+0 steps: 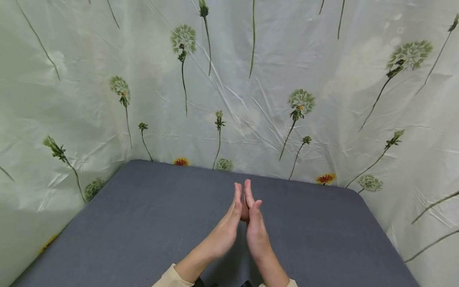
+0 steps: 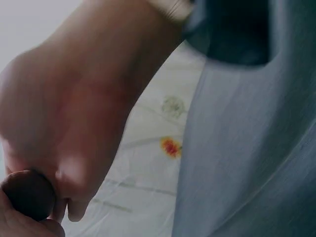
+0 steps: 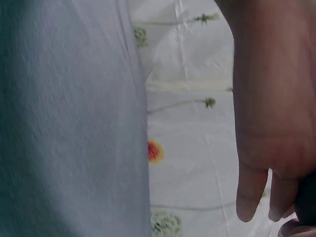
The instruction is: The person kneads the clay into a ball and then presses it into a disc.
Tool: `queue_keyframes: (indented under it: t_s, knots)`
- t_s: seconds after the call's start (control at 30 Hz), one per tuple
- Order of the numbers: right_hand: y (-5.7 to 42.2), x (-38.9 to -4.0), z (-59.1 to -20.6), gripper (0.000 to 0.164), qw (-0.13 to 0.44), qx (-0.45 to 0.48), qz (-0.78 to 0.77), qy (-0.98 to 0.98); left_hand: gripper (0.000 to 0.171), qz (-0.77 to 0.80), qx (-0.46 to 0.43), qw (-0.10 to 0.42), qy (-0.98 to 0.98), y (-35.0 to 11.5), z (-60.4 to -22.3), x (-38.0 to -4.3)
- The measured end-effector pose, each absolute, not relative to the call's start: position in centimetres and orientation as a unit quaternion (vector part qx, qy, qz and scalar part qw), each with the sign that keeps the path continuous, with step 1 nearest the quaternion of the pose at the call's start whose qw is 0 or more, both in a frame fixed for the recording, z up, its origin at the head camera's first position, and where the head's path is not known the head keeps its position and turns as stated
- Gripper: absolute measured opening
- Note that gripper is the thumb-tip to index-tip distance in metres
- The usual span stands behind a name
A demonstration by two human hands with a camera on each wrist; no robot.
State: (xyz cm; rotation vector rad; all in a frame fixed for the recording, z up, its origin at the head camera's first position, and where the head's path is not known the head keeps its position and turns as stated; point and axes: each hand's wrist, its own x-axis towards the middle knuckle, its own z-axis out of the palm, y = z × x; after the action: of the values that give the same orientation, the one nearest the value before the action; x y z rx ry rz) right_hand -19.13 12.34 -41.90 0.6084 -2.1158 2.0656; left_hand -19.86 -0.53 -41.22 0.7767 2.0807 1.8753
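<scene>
Above the grey surface, my left hand (image 1: 225, 232) and my right hand (image 1: 256, 232) face each other palm to palm, their straight fingers pointing up and away. Between them sits a small round dark brown thing (image 1: 245, 213), touched from both sides near the fingers. In the left wrist view this rounded brown thing (image 2: 30, 194) shows at the lower left beside the left palm. Only a dark edge of it (image 3: 308, 198) appears at the right border of the right wrist view. Its exact kind cannot be told, as the hands cover much of it.
A padded grey surface (image 1: 150, 223) with rounded far corners lies under the hands. Behind it and along both sides hangs a pale, shiny, creased sheet (image 1: 251, 99) printed with dandelions and orange flowers. Cream sleeves (image 1: 173, 278) end at the wrists.
</scene>
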Motion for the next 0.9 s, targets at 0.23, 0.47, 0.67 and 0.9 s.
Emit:
queue_keyframes:
  t_s: [0.23,0.47,0.67,0.9]
  knots:
    - [13.9,-19.8,-41.7,0.080,0.064,0.193,0.694,-0.690,0.060,0.628,0.287,0.121,0.713,0.5,-40.8,-18.3]
    - [13.3,-20.0,-42.6,0.080,0.022,0.230,0.695,-0.681,0.057,0.641,0.285,0.071,0.710,0.2,-40.4,-18.0]
    - [11.8,-19.8,-43.2,0.076,0.015,0.231,0.691,-0.685,0.057,0.632,0.294,0.032,0.717,-0.5,-40.7,-19.2]
    - [10.6,-18.6,-42.7,0.070,0.031,0.231,0.680,-0.695,0.064,0.663,0.288,0.014,0.691,-1.9,-40.8,-21.2]
